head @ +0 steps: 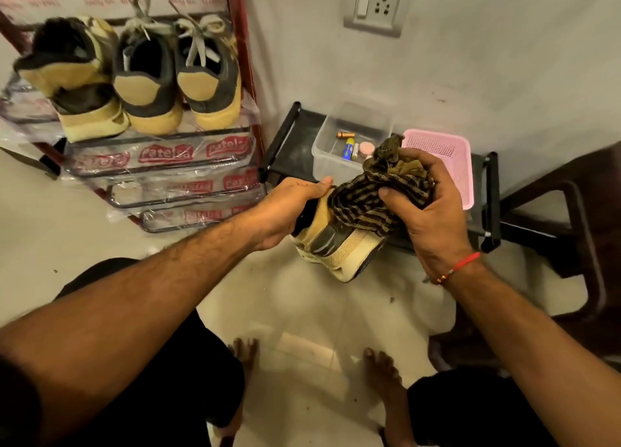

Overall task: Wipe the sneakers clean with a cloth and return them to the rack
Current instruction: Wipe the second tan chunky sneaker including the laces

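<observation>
A tan and dark sneaker (339,248) is held in the air at centre, heel toward me. My left hand (285,208) grips it at the collar, fingers inside the opening. A bunched brown striped cloth (373,201) is gripped by my right hand (426,208), pressed against the sneaker's upper. Three more tan and dark sneakers (144,77) stand heels out on the top shelf of the red rack (158,140) at upper left. The held sneaker's toe is hidden under the cloth.
A low black stand (285,144) by the wall carries a clear box (349,134) with batteries and a pink basket (443,157). A dark chair (578,204) stands at right. A wall socket (376,6) is above. My bare feet are on the tiled floor.
</observation>
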Motion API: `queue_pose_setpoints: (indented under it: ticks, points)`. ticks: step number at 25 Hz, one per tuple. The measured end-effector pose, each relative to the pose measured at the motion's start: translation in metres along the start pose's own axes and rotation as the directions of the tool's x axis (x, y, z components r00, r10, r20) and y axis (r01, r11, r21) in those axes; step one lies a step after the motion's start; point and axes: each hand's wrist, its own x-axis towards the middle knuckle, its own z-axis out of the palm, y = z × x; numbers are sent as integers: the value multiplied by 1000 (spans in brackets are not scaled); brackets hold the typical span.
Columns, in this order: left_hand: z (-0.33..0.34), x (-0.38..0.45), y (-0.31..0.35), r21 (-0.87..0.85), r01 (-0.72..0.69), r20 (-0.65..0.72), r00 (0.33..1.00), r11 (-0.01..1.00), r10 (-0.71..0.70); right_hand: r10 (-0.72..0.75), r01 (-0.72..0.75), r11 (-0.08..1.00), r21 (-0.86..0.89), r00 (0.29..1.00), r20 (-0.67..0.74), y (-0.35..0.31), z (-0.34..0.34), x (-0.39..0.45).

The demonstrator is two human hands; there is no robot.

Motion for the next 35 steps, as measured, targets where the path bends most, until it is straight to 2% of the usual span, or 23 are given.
queue_pose_setpoints:
  ticks: [2, 4, 6, 7, 8, 11, 13, 15, 17, 18, 19, 20, 22, 23, 24, 25, 30, 31, 34, 35]
  points:
    - [2, 4, 0, -22, 5, -4, 1000, 1000, -5, -103, 107, 987, -117, 994, 47, -2, 10, -3]
    - [4, 5, -1, -42, 7, 7, 1000, 999, -7, -204, 254, 940, -228, 954, 220, -6, 20, -9]
    - [7, 3, -1, -83, 13, 58, 998, 996, -8, -260, 467, 816, -342, 824, 504, -7, 27, -15]
    - [7, 2, 0, -107, 24, 77, 997, 994, -15, -251, 542, 748, -384, 766, 592, -2, 29, -14]
    - [8, 1, 1, -114, 31, 81, 997, 993, -22, -234, 560, 708, -431, 762, 604, 2, 29, -12]
    - [11, 2, 1, -103, 25, 40, 999, 994, -21, -185, 444, 696, -563, 870, 458, 12, 25, -1]
    - [12, 1, 1, -72, 29, 22, 999, 997, -28, -166, 375, 664, -647, 917, 362, 15, 16, 6]
    - [12, 0, 1, -38, 27, 40, 999, 999, -25, -127, 242, 733, -636, 967, 222, 16, 8, 12]
    - [10, -1, 2, -61, 27, 38, 999, 998, -25, -60, 87, 864, -495, 996, 72, 12, 8, 13]
    - [9, 0, 2, -90, 30, 33, 999, 995, -27, -31, 50, 907, -417, 998, 52, 8, 10, 13]
    - [9, 1, 1, -117, 34, 33, 999, 993, -30, -17, 54, 924, -377, 995, 101, 6, 13, 11]
    - [9, 2, 0, -137, 32, 34, 999, 990, -28, -16, 105, 909, -404, 976, 217, 4, 14, 9]
    - [11, 2, -2, -174, 26, 27, 999, 984, -22, 7, 321, 742, -588, 874, 486, 4, 15, 5]
    - [11, 2, -4, -181, 24, 27, 999, 983, -19, 24, 411, 653, -636, 828, 560, 6, 14, 5]
    - [11, 3, -6, -170, 22, 26, 999, 985, -18, 29, 447, 616, -648, 810, 586, 7, 13, 6]
    - [10, 3, -8, -154, 24, 30, 999, 988, -20, 16, 449, 623, -641, 812, 584, 7, 11, 8]
    - [11, -3, 0, -111, 61, 93, 994, 992, -51, -13, 339, 656, -674, 898, 439, 3, 1, 17]
    - [11, -4, 2, -120, 64, 98, 994, 991, -52, -14, 359, 671, -649, 881, 472, 2, 7, 12]
    - [9, -5, 2, -43, 92, 49, 995, 995, -90, -43, 563, 620, -546, 720, 693, -1, 23, -7]
    - [9, -4, 2, -4, 86, 60, 995, 996, -86, -35, 554, 607, -570, 735, 678, -1, 19, 0]
